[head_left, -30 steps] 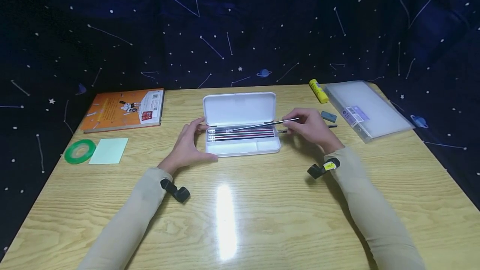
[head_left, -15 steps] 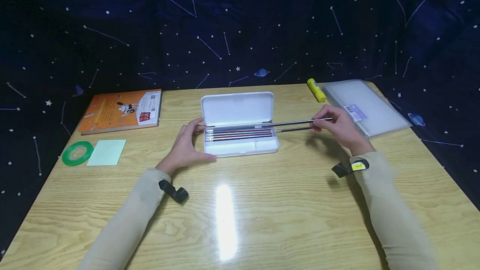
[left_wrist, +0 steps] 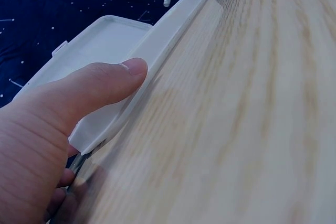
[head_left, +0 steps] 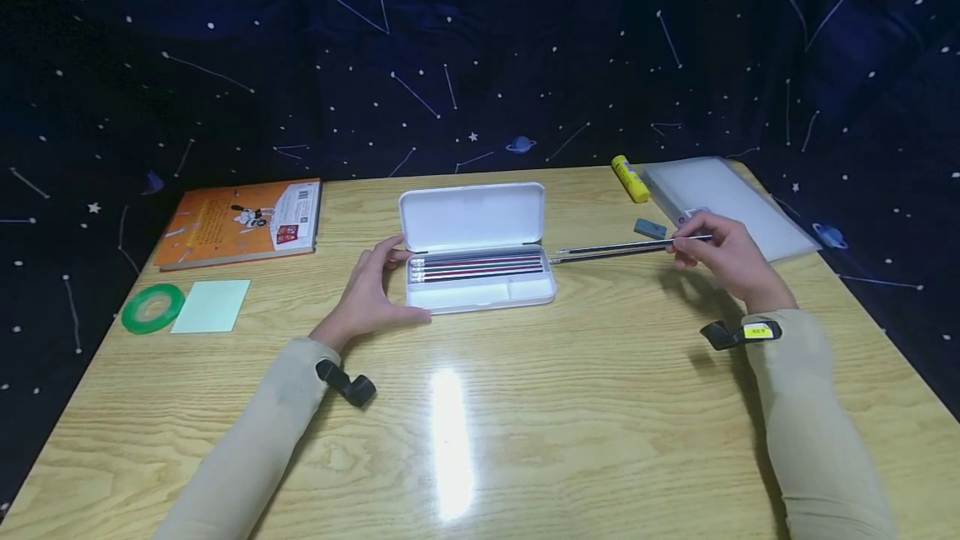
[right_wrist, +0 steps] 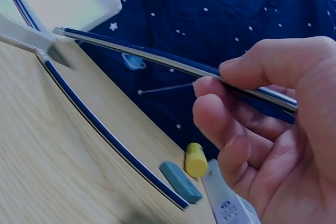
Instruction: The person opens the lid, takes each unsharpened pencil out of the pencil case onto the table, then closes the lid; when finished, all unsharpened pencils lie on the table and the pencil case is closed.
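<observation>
A white pencil case (head_left: 459,297) stands with its lid raised, mid-table. Several striped pencils (head_left: 480,267) lie in its rear compartment, metal-banded ends to the left. My left hand (head_left: 367,286) grips the case's left end. Its thumb (left_wrist: 113,80) presses the front wall, while the other fingers reach round behind, partly hidden. To the right of the case, my right hand (head_left: 723,255) pinches a dark striped pencil (right_wrist: 142,53) between thumb and fingertips, raised over the table. Below it, a similar pencil (right_wrist: 105,124) lies on the tabletop, one end close to the case's right corner.
A blue-grey eraser (head_left: 650,228), a yellow tube (head_left: 631,179) and a translucent plastic folder (head_left: 738,198) lie at the back right. On the left are an orange book (head_left: 217,227), a green tape roll (head_left: 135,311) and pale green sticky notes (head_left: 211,307).
My right hand has moved right, drawing the pinched pencil from over the case out past its right end. My left hand stays at the case.
</observation>
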`<act>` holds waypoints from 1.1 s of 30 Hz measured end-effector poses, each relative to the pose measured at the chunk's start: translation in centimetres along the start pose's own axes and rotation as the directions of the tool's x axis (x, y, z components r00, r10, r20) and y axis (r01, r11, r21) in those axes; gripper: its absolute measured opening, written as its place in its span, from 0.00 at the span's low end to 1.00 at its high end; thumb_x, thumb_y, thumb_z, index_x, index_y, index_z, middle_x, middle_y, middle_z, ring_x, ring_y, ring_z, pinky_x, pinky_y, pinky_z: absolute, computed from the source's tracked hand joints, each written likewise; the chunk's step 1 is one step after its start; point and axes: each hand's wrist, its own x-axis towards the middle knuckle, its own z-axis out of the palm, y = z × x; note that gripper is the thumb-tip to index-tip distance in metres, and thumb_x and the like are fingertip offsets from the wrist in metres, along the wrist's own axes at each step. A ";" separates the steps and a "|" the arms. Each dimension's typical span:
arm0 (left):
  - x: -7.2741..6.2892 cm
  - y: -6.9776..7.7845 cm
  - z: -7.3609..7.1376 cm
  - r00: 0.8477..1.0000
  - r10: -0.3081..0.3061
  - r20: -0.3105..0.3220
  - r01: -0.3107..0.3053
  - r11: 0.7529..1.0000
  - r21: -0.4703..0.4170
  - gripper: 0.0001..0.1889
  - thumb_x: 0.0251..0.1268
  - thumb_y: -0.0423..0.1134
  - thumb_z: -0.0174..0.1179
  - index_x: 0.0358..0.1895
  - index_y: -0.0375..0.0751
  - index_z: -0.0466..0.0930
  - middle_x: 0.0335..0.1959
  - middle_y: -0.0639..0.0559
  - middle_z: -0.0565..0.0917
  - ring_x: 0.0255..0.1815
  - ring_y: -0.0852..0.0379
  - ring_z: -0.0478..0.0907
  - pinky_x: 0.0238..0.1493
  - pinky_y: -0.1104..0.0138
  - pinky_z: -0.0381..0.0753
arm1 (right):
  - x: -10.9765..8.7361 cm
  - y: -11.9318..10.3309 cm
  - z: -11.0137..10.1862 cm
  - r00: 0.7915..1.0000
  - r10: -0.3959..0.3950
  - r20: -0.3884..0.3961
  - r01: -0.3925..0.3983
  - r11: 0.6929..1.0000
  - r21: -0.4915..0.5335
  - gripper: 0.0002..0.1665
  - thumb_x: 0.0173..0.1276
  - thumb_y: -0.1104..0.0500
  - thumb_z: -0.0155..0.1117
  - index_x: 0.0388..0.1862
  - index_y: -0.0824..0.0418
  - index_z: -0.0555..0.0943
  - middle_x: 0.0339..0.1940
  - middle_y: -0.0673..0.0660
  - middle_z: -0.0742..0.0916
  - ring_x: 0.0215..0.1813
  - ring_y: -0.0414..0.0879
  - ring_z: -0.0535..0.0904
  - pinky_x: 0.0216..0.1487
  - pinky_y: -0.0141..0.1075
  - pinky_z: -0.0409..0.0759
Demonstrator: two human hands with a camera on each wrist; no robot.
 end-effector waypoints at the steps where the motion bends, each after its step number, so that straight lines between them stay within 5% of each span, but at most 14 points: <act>1: 0.0 0.0 0.0 1.000 0.000 -0.001 0.000 1.000 -0.001 0.63 0.25 0.49 0.83 0.73 0.45 0.54 0.62 0.51 0.76 0.56 0.51 0.66 0.61 0.57 0.63 | -0.1 0.0 -0.2 1.000 0.007 -0.001 -0.007 1.000 -0.014 0.11 0.68 0.76 0.54 0.34 0.63 0.80 0.28 0.52 0.87 0.26 0.38 0.83 0.30 0.26 0.78; 9: -0.3 -0.1 0.4 1.000 -0.019 0.003 0.019 1.000 -0.006 0.64 0.25 0.49 0.84 0.74 0.47 0.53 0.62 0.52 0.76 0.58 0.51 0.65 0.62 0.55 0.62 | -0.7 0.4 -1.1 0.993 0.120 0.018 -0.114 0.974 -0.194 0.07 0.69 0.71 0.57 0.35 0.61 0.80 0.28 0.47 0.87 0.27 0.37 0.82 0.34 0.27 0.79; 12: -0.2 0.0 0.4 1.000 -0.007 -0.001 0.007 1.000 -0.003 0.64 0.25 0.49 0.84 0.74 0.47 0.54 0.62 0.52 0.76 0.57 0.51 0.66 0.62 0.56 0.62 | -0.6 0.9 -1.1 0.987 0.162 -0.020 -0.159 0.927 -0.339 0.02 0.68 0.68 0.61 0.37 0.66 0.80 0.29 0.46 0.86 0.27 0.39 0.82 0.33 0.28 0.79; 15: -0.1 0.1 0.3 1.000 0.001 -0.001 -0.001 1.000 -0.004 0.64 0.25 0.49 0.84 0.73 0.46 0.54 0.62 0.51 0.76 0.57 0.50 0.66 0.62 0.56 0.62 | -0.4 1.4 -0.9 0.984 0.172 -0.053 -0.177 0.865 -0.469 0.07 0.65 0.66 0.65 0.40 0.68 0.81 0.31 0.46 0.85 0.28 0.39 0.78 0.30 0.29 0.75; 20: -0.2 0.0 0.1 1.000 -0.008 -0.002 0.008 1.000 -0.005 0.64 0.25 0.49 0.84 0.73 0.47 0.54 0.61 0.52 0.76 0.58 0.50 0.66 0.62 0.55 0.62 | -0.1 1.6 -0.4 0.996 0.093 -0.012 -0.078 0.752 -0.654 0.07 0.63 0.64 0.68 0.40 0.64 0.85 0.34 0.52 0.85 0.31 0.36 0.74 0.31 0.27 0.71; 24: -0.3 -0.1 0.1 1.000 -0.008 -0.001 0.008 1.000 -0.002 0.64 0.25 0.50 0.84 0.74 0.48 0.54 0.62 0.52 0.76 0.58 0.51 0.66 0.63 0.55 0.62 | 0.1 1.9 0.0 1.000 0.004 0.010 0.004 0.718 -0.696 0.04 0.60 0.64 0.70 0.36 0.62 0.86 0.32 0.51 0.85 0.30 0.33 0.72 0.32 0.25 0.70; 33: -0.2 0.0 0.2 1.000 -0.005 0.004 0.005 1.000 0.000 0.64 0.26 0.50 0.84 0.74 0.47 0.53 0.62 0.52 0.76 0.58 0.51 0.66 0.63 0.55 0.62 | 0.2 3.5 0.5 0.995 -0.097 -0.010 0.053 0.627 -0.778 0.03 0.57 0.66 0.72 0.31 0.61 0.86 0.23 0.52 0.77 0.25 0.35 0.66 0.27 0.29 0.64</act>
